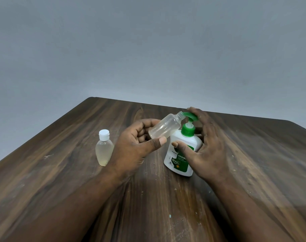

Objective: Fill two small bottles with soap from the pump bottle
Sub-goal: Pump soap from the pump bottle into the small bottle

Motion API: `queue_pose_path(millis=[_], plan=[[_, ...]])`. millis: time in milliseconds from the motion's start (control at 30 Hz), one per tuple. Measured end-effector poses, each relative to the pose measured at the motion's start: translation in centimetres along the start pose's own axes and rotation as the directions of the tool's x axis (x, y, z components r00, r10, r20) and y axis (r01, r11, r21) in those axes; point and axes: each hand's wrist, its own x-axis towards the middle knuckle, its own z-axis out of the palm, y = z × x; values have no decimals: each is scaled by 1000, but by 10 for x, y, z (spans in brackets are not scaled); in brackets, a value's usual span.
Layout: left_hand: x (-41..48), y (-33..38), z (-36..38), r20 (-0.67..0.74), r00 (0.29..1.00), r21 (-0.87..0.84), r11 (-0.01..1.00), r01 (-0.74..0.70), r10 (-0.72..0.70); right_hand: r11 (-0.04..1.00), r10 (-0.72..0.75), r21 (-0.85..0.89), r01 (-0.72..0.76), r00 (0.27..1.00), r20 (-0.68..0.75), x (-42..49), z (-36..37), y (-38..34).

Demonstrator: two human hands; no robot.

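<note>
Wooden table (61, 172), grey wall. Left hand (134, 144) grips uncapped small bottle (164, 128), long axis tilted, neck up-right at the pump bottle (183, 151) spout. Right hand (209, 145) fingers extended over pump head (190, 116), thumb on body. Capped bottle (104, 149) stands left, apart.

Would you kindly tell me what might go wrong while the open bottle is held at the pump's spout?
1. The open bottle is tilted, its narrow mouth just at the green spout; soap may miss and run onto the pump bottle or table.
2. The left hand grips only its base end, so the right hand pressing could jolt it.
</note>
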Motion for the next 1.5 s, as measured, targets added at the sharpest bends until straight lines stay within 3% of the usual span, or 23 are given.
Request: queue_pose_path(millis=[233,600,1000,1300,1500], plan=[[3,4,1,-45,999,-194,981,12,-21,999,1,41,0,1000,-30,1,3,3],[2,5,3,-26,997,-289,956,58,-68,993,56,104,-51,997,-49,0,7,6],[5,3,-1,-14,990,-300,945,129,-139,996,55,66,-55,998,3,3,5,1],[6,5,-5,9,975,-364,907,212,-224,991,79,110,-71,994,-76,0,8,1],[8,7,-9,97,957,-331,898,289,-272,996,59,72,-56,997,-43,3,7,1]])
